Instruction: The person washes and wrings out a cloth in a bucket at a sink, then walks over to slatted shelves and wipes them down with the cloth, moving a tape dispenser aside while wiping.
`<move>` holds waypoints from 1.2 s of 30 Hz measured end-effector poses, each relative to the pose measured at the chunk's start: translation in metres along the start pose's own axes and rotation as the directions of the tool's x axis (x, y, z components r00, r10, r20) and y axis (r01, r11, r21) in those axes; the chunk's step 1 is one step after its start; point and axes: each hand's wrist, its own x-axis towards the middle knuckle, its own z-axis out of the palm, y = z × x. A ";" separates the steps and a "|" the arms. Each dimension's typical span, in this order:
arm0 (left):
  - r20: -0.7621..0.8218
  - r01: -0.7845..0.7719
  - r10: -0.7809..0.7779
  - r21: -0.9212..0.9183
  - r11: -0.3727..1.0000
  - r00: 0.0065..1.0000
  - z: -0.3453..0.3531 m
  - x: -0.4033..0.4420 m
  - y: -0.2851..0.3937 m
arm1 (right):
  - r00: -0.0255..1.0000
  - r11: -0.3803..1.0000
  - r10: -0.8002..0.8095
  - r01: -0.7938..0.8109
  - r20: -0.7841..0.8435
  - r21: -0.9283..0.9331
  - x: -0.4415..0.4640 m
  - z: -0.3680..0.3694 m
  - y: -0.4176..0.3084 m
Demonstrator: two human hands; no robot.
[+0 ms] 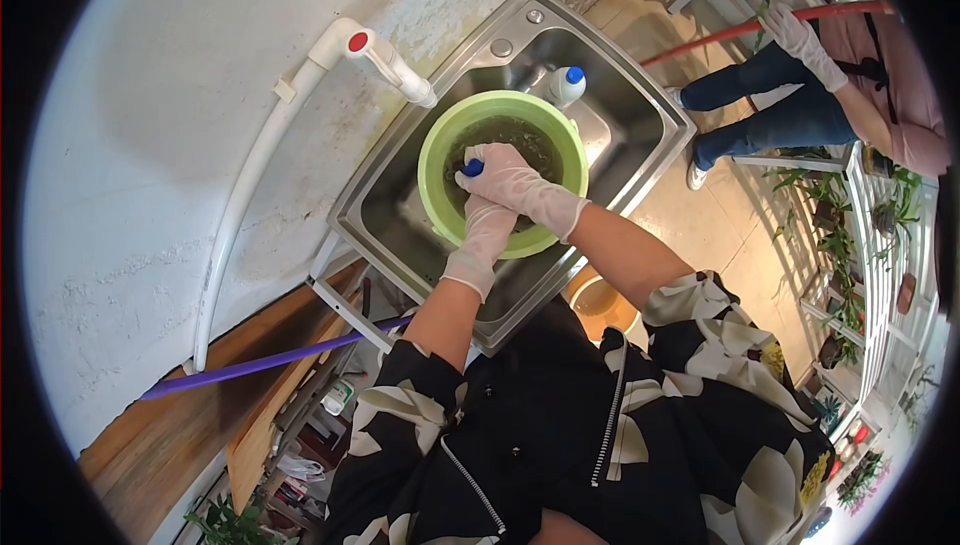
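A light green basin (432, 195) stands in the stainless steel sink, with dark, murky water (515, 133) in it. Over the water my right hand (508, 181), in a thin white glove, is closed around an object with a blue end (472, 168); the rest of that object is hidden. My left hand (488, 228), gloved the same way, lies just below and against the right hand. Its fingers are covered, so their grip does not show. Behind the basin a white bottle with a blue cap (568, 86) stands in the sink.
A white tap (395, 70) reaches over the rim of the sink (655, 150). A brown bucket (600, 305) sits on the floor below. At right, a gloved person (800, 45) holds a red hose (740, 32) beside plant racks (870, 275). A purple pipe (270, 357) runs lower left.
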 end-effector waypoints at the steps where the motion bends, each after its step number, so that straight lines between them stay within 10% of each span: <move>1: 0.040 0.165 -0.163 -0.031 0.986 0.986 -0.024 -0.006 0.030 | 0.999 0.999 0.025 -0.026 -0.019 -0.036 0.006 0.005 0.005; 11: 0.074 0.253 -0.257 0.057 0.966 0.963 -0.036 -0.008 0.030 | 0.979 0.964 0.151 -0.177 -0.140 -0.197 0.027 0.034 0.017; 16: 0.110 0.212 -0.211 0.004 0.977 0.971 -0.071 -0.021 0.061 | 0.968 0.991 0.131 -0.132 -0.216 0.007 0.005 0.020 0.005; 20: 0.232 0.299 -0.218 -0.887 0.352 0.948 -0.094 -0.063 0.072 | 0.981 0.792 0.187 -0.119 -0.053 0.598 -0.028 -0.015 0.003; 27: 0.413 0.320 -0.260 -0.886 -0.335 0.873 -0.140 -0.080 0.079 | 0.975 0.733 -0.118 0.213 -0.187 0.646 -0.036 -0.046 -0.030; 32: 0.345 0.290 -0.130 -0.901 -0.323 0.929 -0.165 -0.074 0.093 | 0.730 0.759 -0.558 0.641 -0.395 0.113 -0.038 -0.085 -0.130; 36: 0.270 0.195 -0.180 -0.916 -0.351 0.946 -0.180 -0.066 0.116 | 0.758 0.782 -0.602 0.624 -0.250 0.009 -0.018 -0.088 -0.148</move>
